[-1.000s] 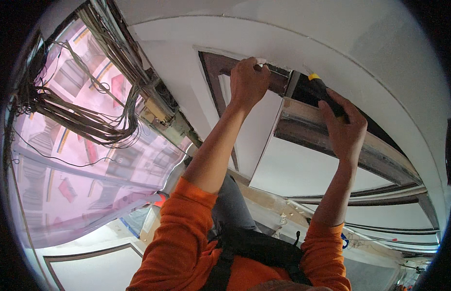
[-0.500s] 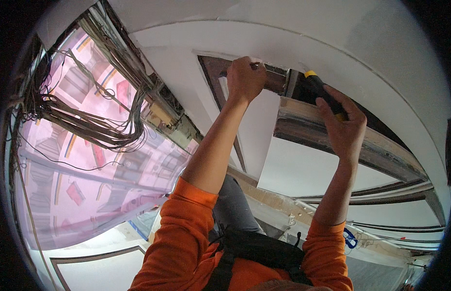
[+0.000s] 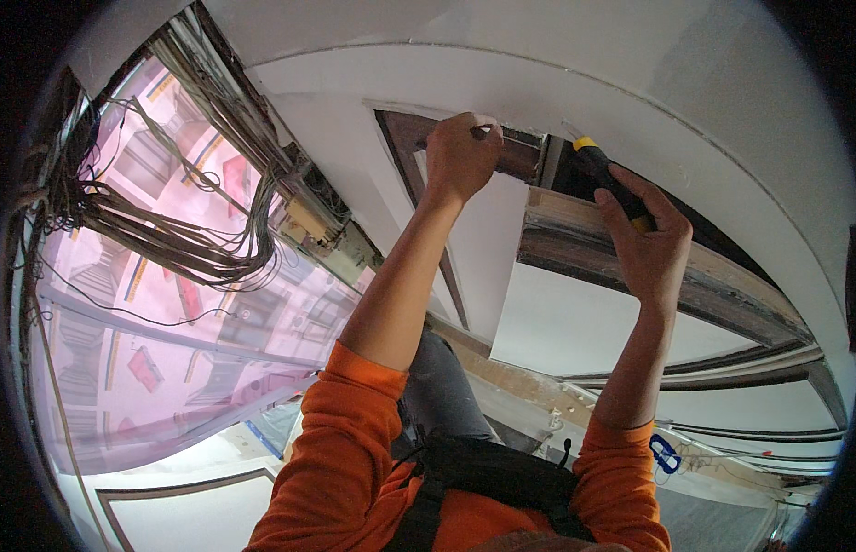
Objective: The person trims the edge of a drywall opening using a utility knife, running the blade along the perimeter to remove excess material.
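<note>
My right hand (image 3: 650,244) is wrapped around the handle of a black-and-yellow hand tool (image 3: 614,184). The tool tilts up and left, its thin pale tip against the edge of a white panel (image 3: 354,69); the kind of tip is too faint to tell. To its left, my left hand (image 3: 460,158) is closed in a pinch at the same edge. A small white bit shows at those fingertips, too small to name. Between and below the hands lies a dark opening (image 3: 566,166) along that edge, with a worn wooden beam (image 3: 584,235) beneath it.
A bundle of loose cables (image 3: 170,235) hangs at the left, before pink printed sheeting (image 3: 133,322). White boards (image 3: 561,317) with dark trim lie under the beam. A blue looped object (image 3: 665,454) is at the lower right, near thin wires.
My right hand and the tool have shifted slightly left, the tip staying near the panel edge. My left hand has moved a little left and down, still pinched.
</note>
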A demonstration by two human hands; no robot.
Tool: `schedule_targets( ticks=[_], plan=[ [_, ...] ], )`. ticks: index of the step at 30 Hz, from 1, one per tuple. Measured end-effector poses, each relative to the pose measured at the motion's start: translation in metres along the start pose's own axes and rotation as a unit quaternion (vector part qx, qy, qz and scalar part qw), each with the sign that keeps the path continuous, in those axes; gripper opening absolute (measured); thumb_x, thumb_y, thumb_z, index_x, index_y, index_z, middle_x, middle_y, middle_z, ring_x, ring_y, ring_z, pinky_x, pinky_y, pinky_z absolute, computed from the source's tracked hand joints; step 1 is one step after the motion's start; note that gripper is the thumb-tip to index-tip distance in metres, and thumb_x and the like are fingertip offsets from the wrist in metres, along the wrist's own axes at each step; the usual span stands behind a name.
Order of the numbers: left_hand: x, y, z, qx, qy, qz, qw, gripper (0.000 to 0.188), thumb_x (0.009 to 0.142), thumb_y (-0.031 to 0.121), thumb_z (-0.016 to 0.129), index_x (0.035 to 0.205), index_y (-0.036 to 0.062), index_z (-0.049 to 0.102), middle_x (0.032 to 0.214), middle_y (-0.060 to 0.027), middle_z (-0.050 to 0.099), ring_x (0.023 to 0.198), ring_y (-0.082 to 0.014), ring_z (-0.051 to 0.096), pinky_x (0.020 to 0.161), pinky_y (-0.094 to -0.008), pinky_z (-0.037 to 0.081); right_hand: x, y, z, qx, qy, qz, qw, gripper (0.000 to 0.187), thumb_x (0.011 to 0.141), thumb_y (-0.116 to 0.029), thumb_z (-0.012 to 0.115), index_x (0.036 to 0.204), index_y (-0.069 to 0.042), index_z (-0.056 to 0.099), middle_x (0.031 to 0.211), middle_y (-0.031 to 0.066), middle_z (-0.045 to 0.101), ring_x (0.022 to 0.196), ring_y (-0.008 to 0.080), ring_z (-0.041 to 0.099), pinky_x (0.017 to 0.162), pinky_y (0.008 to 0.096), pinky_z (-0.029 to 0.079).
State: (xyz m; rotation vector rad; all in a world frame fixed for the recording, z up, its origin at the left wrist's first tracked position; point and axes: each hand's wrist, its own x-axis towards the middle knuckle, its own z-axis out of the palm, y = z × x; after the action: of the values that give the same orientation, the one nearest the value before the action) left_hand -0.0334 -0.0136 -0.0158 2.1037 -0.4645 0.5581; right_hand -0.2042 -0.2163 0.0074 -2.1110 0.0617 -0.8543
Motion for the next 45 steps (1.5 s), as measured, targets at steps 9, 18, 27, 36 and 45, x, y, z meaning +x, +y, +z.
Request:
schedule_targets(
  ticks=[9,18,27,36,45],
  plan=[
    [0.014,0.003,0.007,0.101,-0.002,-0.039,0.994,0.033,0.090,0.033,0.068,0.098,0.0023,0.079,0.093,-0.0229,0.075,0.093,-0.0405,0.073,0.087,-0.0477,0.056,0.000,-0.004,0.000,0.006,0.002,0.000,1.000,0.032,0.088,-0.019,0.083,0.119,-0.011,0.077,0.110,0.0113,0.077,0.096,0.0156,0.073,0.080,0.0321,0.060],
    [0.005,0.026,0.023,0.174,-0.008,-0.053,0.983,0.022,0.089,0.014,0.061,0.096,-0.0065,0.064,0.095,-0.0324,0.071,0.096,-0.0486,0.070,0.087,-0.0539,0.056,-0.001,-0.005,-0.002,0.005,-0.003,0.008,1.000,0.032,0.087,-0.019,0.083,0.118,-0.011,0.077,0.112,0.0107,0.077,0.097,0.0156,0.073,0.081,0.0324,0.060],
    [0.004,0.032,0.027,0.161,-0.045,-0.074,0.983,0.031,0.098,0.021,0.055,0.105,-0.0084,0.062,0.101,-0.0335,0.069,0.103,-0.0500,0.067,0.091,-0.0543,0.054,0.000,-0.001,-0.001,-0.017,0.002,0.002,1.000,0.034,0.087,-0.019,0.083,0.119,-0.011,0.077,0.113,0.0121,0.077,0.099,0.0181,0.074,0.084,0.0336,0.059],
    [-0.027,0.039,0.007,-0.070,-0.057,-0.114,0.989,0.027,0.096,0.019,0.064,0.100,-0.0075,0.061,0.092,-0.0232,0.072,0.091,-0.0268,0.074,0.080,-0.0415,0.058,-0.001,0.001,-0.002,-0.009,0.013,-0.015,1.000,0.033,0.087,-0.018,0.083,0.119,-0.010,0.077,0.110,0.0119,0.077,0.097,0.0160,0.073,0.082,0.0328,0.060],
    [-0.029,-0.008,0.006,-0.102,0.019,-0.063,0.993,0.027,0.092,0.019,0.073,0.107,-0.0032,0.072,0.095,-0.0152,0.077,0.089,-0.0242,0.075,0.080,-0.0373,0.057,-0.002,0.000,0.000,-0.015,0.004,0.001,1.000,0.035,0.087,-0.022,0.084,0.119,-0.011,0.077,0.110,0.0116,0.077,0.095,0.0155,0.073,0.079,0.0324,0.060]
  ],
)
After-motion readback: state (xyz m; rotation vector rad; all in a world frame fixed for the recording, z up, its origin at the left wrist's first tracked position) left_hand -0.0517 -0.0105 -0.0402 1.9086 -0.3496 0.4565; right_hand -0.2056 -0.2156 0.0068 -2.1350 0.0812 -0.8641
